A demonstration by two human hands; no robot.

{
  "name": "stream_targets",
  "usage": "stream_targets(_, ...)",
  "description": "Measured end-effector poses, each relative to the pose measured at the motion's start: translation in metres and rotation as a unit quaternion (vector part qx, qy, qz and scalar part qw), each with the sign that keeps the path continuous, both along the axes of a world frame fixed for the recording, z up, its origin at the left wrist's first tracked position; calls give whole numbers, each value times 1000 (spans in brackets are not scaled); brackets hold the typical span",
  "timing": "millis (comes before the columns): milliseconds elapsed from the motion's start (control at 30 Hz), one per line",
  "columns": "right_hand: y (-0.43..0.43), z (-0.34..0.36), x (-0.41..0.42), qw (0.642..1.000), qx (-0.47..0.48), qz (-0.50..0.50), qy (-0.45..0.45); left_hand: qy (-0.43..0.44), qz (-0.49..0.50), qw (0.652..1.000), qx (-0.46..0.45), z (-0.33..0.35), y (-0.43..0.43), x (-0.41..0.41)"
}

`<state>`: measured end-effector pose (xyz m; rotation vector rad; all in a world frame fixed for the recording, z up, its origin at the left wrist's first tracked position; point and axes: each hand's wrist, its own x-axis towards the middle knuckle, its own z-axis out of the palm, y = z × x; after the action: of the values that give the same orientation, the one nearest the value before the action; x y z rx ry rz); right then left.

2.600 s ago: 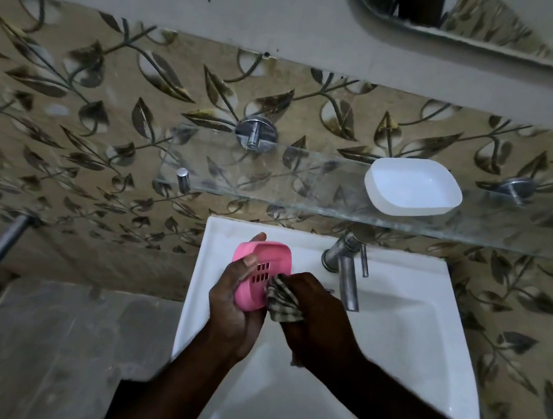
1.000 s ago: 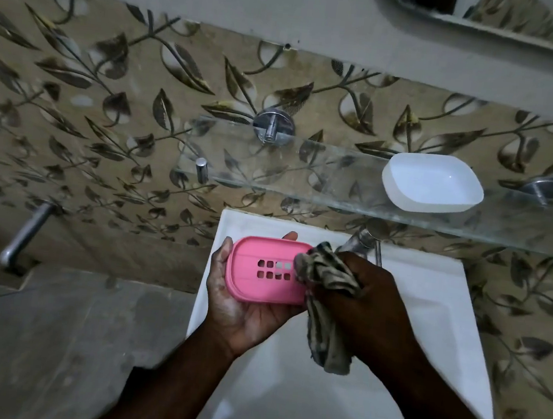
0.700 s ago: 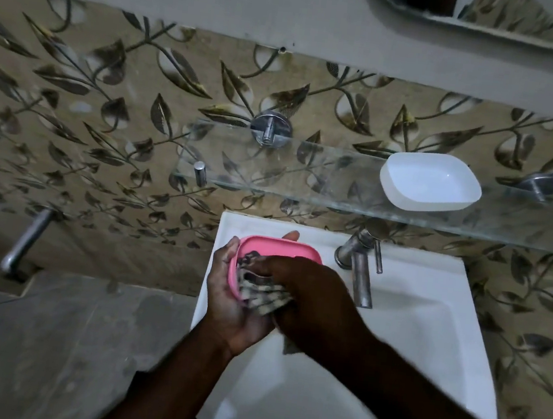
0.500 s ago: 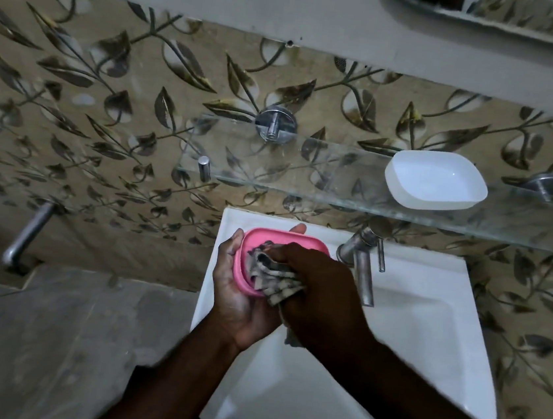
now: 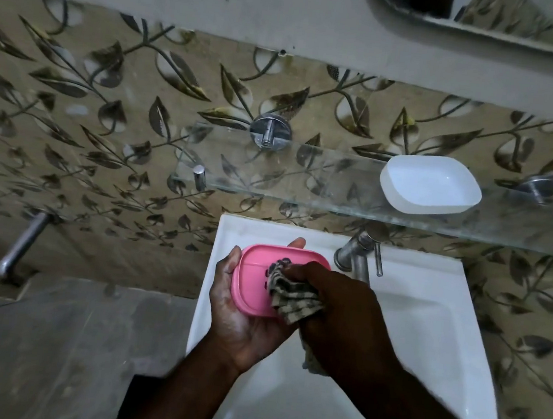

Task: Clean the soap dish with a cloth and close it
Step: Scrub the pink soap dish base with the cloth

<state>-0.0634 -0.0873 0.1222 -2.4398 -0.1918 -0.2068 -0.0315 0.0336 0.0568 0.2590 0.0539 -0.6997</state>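
Pink soap dish point(image 5: 253, 275) held over the sink point(image 5: 426, 330), cradled from 9 o'clock in the left hand point(image 5: 242, 312), whose fingers curl round its edges, probably to steady it against wiping pressure. The right hand point(image 5: 342, 313) clamps a bunched checked cloth point(image 5: 292, 297) and presses it on the dish's slotted face. The white half point(image 5: 429, 185) waits on the glass shelf point(image 5: 305, 185) at 1 o'clock, presumably out of the way until closing. Compared with half a second earlier, the cloth sits further toward 3 o'clock, baring more pink surface.
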Motion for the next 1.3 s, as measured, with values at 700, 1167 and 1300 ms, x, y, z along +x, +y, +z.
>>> stream_targets(700, -21, 16, 9, 991, -104, 88, -12, -28, 5, 997, 68, -1, 7, 9)
stream_targets(1167, -9, -9, 1, 1000, 30, -2, -10, -31, 32, 997, 61, 7, 12, 13)
stream_targets(1300, 16, 3, 0, 998, 67, 20, -6, -47, 63, 988, 130, 10, -2, 10)
